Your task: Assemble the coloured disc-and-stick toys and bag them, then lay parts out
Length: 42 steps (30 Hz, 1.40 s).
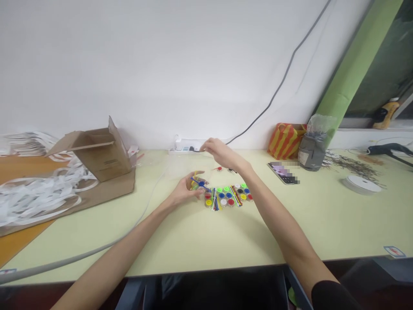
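- White painted wall [161, 64] rising behind a long pale yellow-green tabletop [258, 232], with a grey cable [284, 77] descending the wall toward the back edge
- Bare stretch of tabletop between both forearms and the front edge
- Open brown cardboard box [103, 150] at far left, tilted on a flat cardboard sheet [109, 193] beside a heap of white paper strips [32, 202]; box contents hidden
- Red-and-yellow striped bag [285, 141] at the back edge, just beside a grey canister wrapped in clear plastic [311, 153]
- Left hand [183, 189] low over the tabletop, fingers curled and clamped on a small blue cross-shaped plastic piece [200, 183]
- Right hand [221, 154] raised, fingers together beside a black plug [193, 149] in a white power strip [183, 147]; contact impossible to tell
- Rows of small round coloured caps [227, 197] with thin coloured sticks, just beside the left hand
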Motion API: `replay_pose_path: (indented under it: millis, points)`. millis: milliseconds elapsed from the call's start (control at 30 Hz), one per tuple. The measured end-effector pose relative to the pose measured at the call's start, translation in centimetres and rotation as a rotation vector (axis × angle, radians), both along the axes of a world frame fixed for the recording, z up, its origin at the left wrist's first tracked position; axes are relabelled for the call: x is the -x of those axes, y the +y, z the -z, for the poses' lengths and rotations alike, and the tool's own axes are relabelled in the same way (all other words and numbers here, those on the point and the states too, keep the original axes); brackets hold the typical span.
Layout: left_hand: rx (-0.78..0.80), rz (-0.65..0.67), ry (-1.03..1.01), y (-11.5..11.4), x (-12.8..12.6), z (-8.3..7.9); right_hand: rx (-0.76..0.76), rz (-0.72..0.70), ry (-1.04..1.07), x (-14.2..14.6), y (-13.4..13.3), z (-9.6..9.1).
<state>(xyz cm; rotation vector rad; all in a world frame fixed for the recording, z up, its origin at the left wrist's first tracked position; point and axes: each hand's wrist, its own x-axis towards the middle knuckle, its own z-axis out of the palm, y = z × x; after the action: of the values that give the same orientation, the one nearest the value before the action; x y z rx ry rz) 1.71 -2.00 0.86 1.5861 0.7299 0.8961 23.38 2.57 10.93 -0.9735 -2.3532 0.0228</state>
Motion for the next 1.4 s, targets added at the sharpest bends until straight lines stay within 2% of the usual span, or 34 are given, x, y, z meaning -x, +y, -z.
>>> replay_pose_path:
  millis: [67,167,200,300,367,500,633,733,800,933,967,1033,1100,1200,1300,1400]
  points:
    - [-0.03,-0.04,-0.01,0.2,0.0,0.1,0.002,0.182,-0.044,-0.8,1.3,1.0]
    - [-0.062,-0.094,-0.018,0.5,0.0,0.5,0.227,0.497,-0.223,-2.2,3.1,3.7]
    - [-0.061,-0.108,-0.024,0.6,0.1,0.5,0.28,0.555,-0.241,-2.8,3.5,4.8]
    - [-0.036,-0.135,-0.034,0.8,0.2,0.8,0.378,0.669,-0.259,-4.5,4.2,7.7]
    - [-0.028,-0.131,-0.031,0.9,0.3,0.9,0.425,0.714,-0.254,-5.5,4.4,8.9]
    - [-0.009,-0.105,-0.043,0.8,0.2,1.0,0.468,0.743,-0.205,-7.1,5.0,9.2]
    - [0.031,-0.083,-0.06,0.6,0.1,0.7,0.455,0.689,-0.097,-8.1,5.3,7.6]
    - [0.044,-0.055,-0.043,0.3,0.1,0.4,0.442,0.576,-0.004,-8.4,5.0,5.3]
    - [0.04,-0.037,-0.012,0.2,0.1,0.3,0.416,0.423,0.123,-8.2,4.4,3.3]
    - [0.044,-0.038,0.057,0.1,0.2,0.2,0.347,-0.087,0.628,-5.9,1.9,-0.4]
    - [0.049,-0.039,0.066,0.1,0.2,0.2,0.355,-0.174,0.702,-5.1,1.1,-1.0]
    - [0.052,-0.035,0.068,0.1,0.2,0.2,0.398,-0.285,0.717,-3.3,-0.2,-1.7]
    - [0.04,-0.029,0.04,0.1,0.2,0.2,0.404,-0.295,0.627,-1.6,-0.9,-1.7]
    - [0.025,-0.013,-0.007,0.1,0.2,0.2,0.251,-0.144,0.509,-0.1,-0.6,-1.2]
    - [0.028,0.006,-0.01,0.0,0.2,0.1,0.106,0.028,0.456,0.1,0.0,-0.8]
    - [0.02,0.03,-0.005,0.1,0.2,0.3,0.121,0.031,0.358,-0.5,0.0,-0.9]
